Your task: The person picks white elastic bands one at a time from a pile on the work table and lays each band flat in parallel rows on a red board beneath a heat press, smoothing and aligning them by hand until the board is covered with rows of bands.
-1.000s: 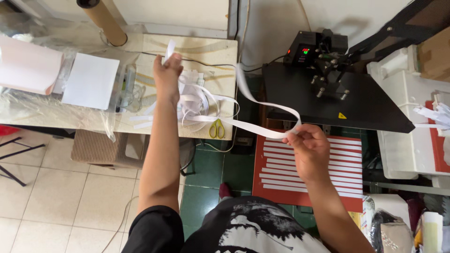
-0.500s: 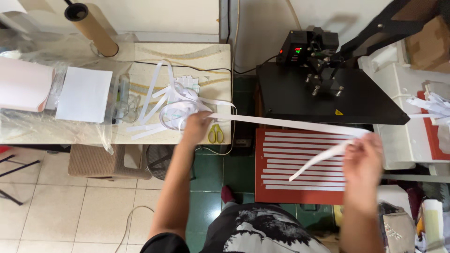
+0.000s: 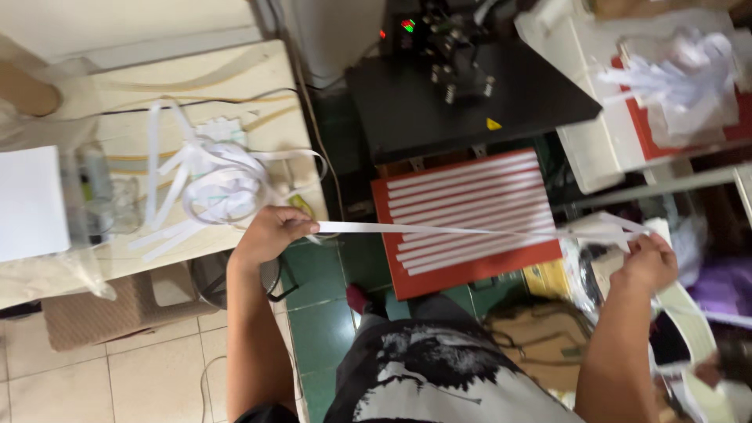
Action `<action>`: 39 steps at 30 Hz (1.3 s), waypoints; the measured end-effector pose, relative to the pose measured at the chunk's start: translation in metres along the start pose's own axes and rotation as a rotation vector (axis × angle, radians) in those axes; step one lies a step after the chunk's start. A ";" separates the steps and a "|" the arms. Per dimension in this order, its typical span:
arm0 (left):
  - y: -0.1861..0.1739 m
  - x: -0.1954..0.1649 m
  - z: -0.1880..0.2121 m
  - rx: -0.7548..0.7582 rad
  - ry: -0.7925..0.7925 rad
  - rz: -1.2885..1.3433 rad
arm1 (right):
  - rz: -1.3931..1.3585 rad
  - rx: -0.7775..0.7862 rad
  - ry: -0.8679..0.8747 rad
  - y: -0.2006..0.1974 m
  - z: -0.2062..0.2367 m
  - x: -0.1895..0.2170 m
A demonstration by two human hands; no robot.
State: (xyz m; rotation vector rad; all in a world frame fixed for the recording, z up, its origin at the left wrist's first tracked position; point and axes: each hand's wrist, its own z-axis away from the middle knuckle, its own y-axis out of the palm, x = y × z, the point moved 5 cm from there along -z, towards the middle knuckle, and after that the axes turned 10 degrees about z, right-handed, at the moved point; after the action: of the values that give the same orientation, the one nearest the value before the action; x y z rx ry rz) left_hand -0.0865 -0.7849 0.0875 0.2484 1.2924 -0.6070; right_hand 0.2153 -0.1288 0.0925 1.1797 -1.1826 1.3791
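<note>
Looking down at a pale wooden table (image 3: 258,59) sitting up past the left hand (image 3: 265,235), over a floor that's beige tile (image 3: 141,368) under that arm and green tile (image 3: 329,313) between the two arms. The left hand is closed, pinching one end of a long white strip (image 3: 439,229), right by the table's near edge. The right hand (image 3: 648,262) is closed on the other end, well apart from the left, so the strip runs pretty much taut between them. It crosses right over a red pad (image 3: 470,270) laid with rows of more white strips, which sits between the hands. Beyond that pad is a black heat press (image 3: 470,102) with its platen open. Just above the left hand there's a tangled pile of loose white strips (image 3: 207,184) on the table, and a white sheet stack (image 3: 31,204) further out. Up past the right hand, a crumpled wad of strips (image 3: 681,78) lies on another red pad. Can't tell what the clutter under the right hand is.
</note>
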 end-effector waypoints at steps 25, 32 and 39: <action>0.537 0.124 -0.039 0.194 -0.469 0.347 | -0.278 1.170 1.361 -0.003 0.100 -0.199; 0.477 0.170 -0.040 -0.207 -0.488 0.202 | 0.179 0.913 0.941 0.003 -0.016 -0.265; 0.427 0.257 -0.047 -0.457 -0.498 0.140 | 0.220 0.737 0.866 0.004 -0.113 -0.337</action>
State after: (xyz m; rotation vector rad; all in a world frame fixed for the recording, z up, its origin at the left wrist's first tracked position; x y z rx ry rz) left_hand 0.1479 -0.4835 -0.2367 -0.1827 0.8873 -0.2175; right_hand 0.2341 -0.0386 -0.2511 0.7344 -0.1698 2.2758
